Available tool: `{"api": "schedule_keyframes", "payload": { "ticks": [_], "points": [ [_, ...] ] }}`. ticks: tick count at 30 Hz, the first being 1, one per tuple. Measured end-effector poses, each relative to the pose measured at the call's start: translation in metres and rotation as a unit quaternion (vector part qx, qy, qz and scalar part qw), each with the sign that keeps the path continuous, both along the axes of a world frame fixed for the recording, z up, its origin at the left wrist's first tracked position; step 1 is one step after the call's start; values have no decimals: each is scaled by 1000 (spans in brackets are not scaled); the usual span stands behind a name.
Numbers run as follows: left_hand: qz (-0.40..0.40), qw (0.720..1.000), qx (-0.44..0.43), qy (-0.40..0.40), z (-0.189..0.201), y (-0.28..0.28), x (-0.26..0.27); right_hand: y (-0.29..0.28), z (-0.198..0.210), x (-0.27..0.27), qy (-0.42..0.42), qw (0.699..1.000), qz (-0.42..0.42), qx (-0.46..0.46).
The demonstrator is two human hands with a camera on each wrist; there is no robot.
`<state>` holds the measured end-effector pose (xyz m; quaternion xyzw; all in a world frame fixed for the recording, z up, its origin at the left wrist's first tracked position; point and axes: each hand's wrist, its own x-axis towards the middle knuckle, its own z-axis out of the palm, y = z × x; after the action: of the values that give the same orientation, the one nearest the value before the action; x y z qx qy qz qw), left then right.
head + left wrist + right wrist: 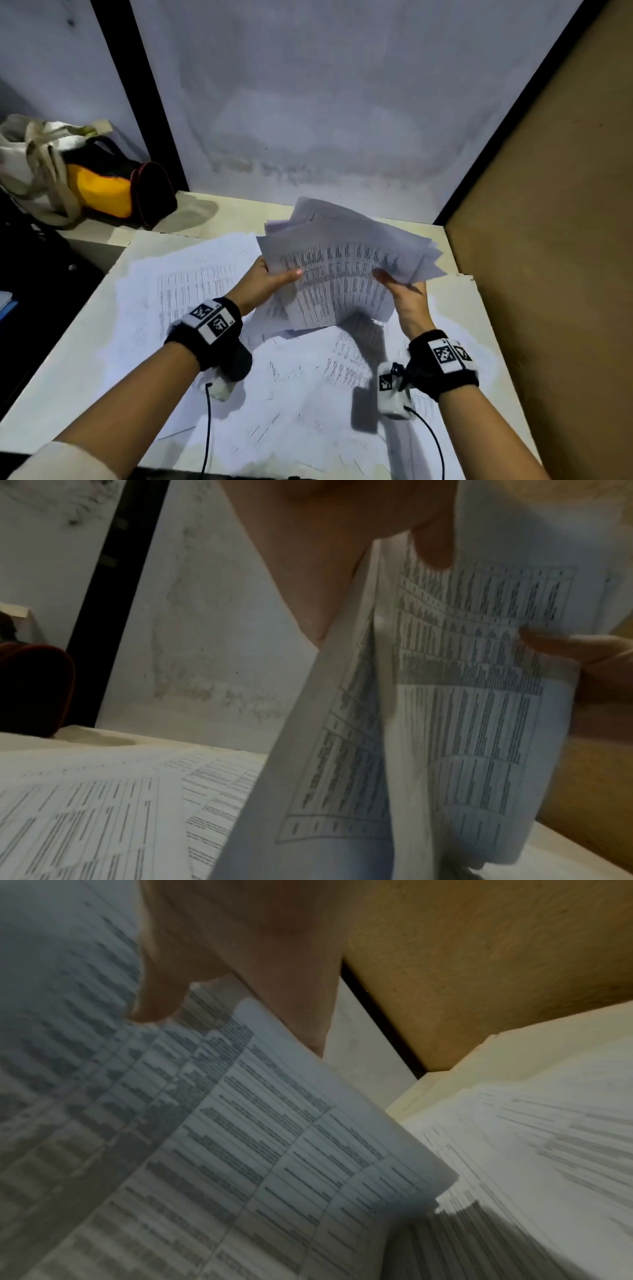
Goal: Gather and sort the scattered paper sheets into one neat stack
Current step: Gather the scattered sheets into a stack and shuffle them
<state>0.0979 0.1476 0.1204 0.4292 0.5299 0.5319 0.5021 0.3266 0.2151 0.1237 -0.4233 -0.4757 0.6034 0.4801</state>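
Above table (85, 359), sheets (342, 274) fanned rightward.

Cream tote bag (27, 164), yellow-black bag (113, 186), brown board (555, 240)

Both forearms reach from the near edge toward the far middle, converging slightly. The left hand (265, 282) is raised, palm turned rightward, its thumb (291, 275) laid flat across the printed face of the bundle of sheets (342, 274) while the other fingers sit hidden behind it. The right hand (409, 301) is lifted to a similar height just to the right, palm turned leftward, thumb (385, 277) pressed on the front of the same bundle, its other fingers behind. Each wrist wears a black band (209, 329) carrying square printed markers, with a cable trailing toward the near edge.
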Motion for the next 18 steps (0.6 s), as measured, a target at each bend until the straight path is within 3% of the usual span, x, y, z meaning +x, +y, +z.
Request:
{"api": "schedule_keyframes", "payload": {
  "ticks": [8, 12, 14, 16, 18],
  "points": [
    [66, 997, 24, -21, 1, 11, 3, 22, 50, 2, 40, 993, 40, 106],
    [63, 998, -13, -24, -12, 14, 7, 32, 49, 2, 22, 994, 28, 104],
    [70, 997, -23, -29, -16, 15, 11, 33, 31, 5, -42, 997, 33, 59],
    [78, 996, -32, -34, -18, 15, 17, 27, 10, 4, -158, 985, 63, 6],
    [94, 994, -19, -46, -12, 16, 22, 22, -2, 0, -202, 978, 53, -13]
  ]
}}
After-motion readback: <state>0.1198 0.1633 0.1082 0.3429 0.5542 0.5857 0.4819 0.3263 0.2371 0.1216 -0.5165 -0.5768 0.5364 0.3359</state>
